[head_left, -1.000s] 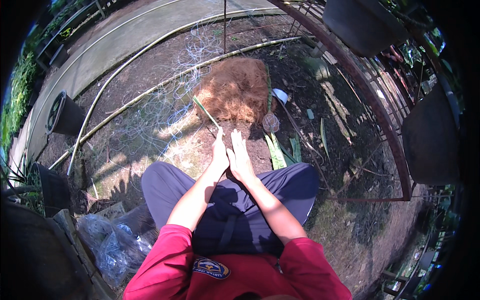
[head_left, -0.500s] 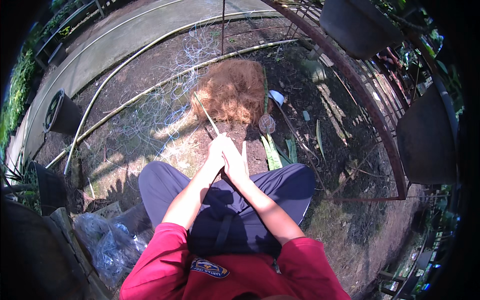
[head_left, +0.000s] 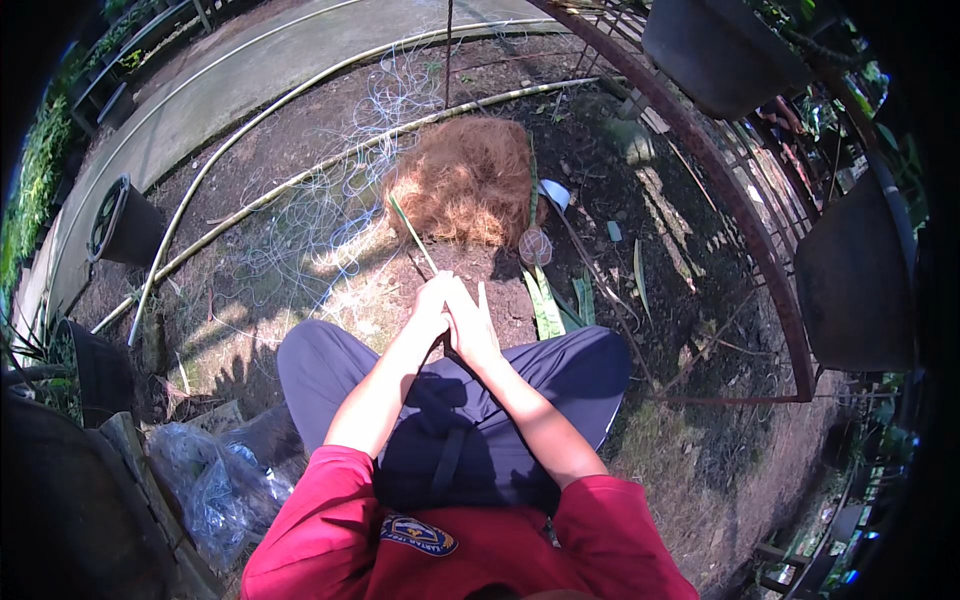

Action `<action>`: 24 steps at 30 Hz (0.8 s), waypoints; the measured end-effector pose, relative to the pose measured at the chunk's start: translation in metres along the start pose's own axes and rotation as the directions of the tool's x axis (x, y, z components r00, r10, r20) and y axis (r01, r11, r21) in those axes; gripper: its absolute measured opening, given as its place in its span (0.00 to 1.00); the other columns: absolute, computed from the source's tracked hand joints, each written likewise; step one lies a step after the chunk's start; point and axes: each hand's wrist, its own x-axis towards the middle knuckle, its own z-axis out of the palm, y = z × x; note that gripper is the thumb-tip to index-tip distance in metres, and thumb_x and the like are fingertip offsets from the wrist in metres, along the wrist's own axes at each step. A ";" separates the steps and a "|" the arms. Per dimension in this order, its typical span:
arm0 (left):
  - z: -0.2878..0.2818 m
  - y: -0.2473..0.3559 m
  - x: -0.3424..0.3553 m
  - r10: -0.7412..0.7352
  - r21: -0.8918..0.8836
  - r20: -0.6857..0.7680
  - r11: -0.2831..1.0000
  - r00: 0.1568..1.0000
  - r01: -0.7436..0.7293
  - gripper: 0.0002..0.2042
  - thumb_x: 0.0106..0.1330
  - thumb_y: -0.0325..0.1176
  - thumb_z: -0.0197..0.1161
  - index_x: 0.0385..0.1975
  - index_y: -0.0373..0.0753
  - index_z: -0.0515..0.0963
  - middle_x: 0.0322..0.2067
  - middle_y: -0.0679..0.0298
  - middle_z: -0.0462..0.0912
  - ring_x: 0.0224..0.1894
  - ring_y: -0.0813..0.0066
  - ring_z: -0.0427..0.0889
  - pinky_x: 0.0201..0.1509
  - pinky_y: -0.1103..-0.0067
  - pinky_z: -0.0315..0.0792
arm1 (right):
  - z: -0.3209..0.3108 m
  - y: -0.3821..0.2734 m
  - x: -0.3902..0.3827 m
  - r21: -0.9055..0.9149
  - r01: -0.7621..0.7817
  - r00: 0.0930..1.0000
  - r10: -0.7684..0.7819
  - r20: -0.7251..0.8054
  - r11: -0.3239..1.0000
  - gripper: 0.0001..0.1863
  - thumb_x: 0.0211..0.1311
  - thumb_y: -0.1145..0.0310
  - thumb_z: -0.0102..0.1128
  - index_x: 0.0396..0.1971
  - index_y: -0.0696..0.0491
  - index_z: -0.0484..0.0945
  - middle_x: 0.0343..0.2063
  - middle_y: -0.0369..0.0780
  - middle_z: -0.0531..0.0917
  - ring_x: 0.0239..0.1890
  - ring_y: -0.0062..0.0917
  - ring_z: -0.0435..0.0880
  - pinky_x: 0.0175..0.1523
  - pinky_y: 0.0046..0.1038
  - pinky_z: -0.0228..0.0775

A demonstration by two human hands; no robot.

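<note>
In front of my lap my two hands are pressed together. My left hand [head_left: 430, 306] is closed around the lower end of a narrow green leaf [head_left: 412, 232], whose free end points up and left toward the brown fibre heap [head_left: 465, 185]. My right hand [head_left: 470, 322] lies against the left, its fingers closed over the same place; one finger or thumb seems to stick up. The leaf's lower end is hidden in the hands. Right of the heap rests a string-wrapped ball [head_left: 535, 247], with broad green leaves [head_left: 546, 305] just below it.
Pale tangled string [head_left: 330, 225] spreads over the soil at left, by a long pole [head_left: 290, 190]. A white bowl-like object [head_left: 554, 193] lies beside the heap. A rusty metal frame [head_left: 745, 215] with dark pots [head_left: 855, 270] stands at right. Clear plastic bags [head_left: 215, 490] lie near left.
The hands stay together in nearly the same place, with the leaf's tip slightly lower. A finger or thumb of my right hand now stands out more from the grip.
</note>
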 end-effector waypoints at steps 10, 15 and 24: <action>0.030 0.006 0.002 -0.054 -0.301 0.050 0.951 0.997 0.067 0.12 0.70 0.43 0.58 0.40 0.41 0.77 0.34 0.62 0.81 0.35 0.71 0.81 0.39 0.76 0.77 | -0.009 0.009 0.012 0.483 -0.200 0.956 0.277 -0.092 0.853 0.25 0.66 0.75 0.45 0.64 0.57 0.65 0.64 0.49 0.68 0.68 0.40 0.64 0.73 0.45 0.46; 0.026 0.003 0.005 0.053 -0.177 -0.118 0.982 0.992 -0.073 0.12 0.67 0.45 0.62 0.40 0.43 0.78 0.36 0.62 0.83 0.37 0.70 0.82 0.43 0.74 0.76 | -0.014 -0.009 0.017 0.454 -0.249 0.957 0.288 -0.017 0.855 0.28 0.71 0.67 0.45 0.68 0.56 0.57 0.67 0.47 0.63 0.70 0.40 0.60 0.74 0.44 0.44; 0.017 0.007 0.009 -0.004 -0.158 -0.009 0.987 1.000 0.002 0.08 0.68 0.33 0.58 0.40 0.37 0.77 0.34 0.61 0.81 0.37 0.69 0.81 0.41 0.74 0.78 | -0.007 -0.006 0.011 -0.154 -0.066 0.997 0.071 0.025 0.986 0.31 0.65 0.69 0.49 0.68 0.56 0.57 0.69 0.47 0.58 0.72 0.38 0.55 0.74 0.53 0.34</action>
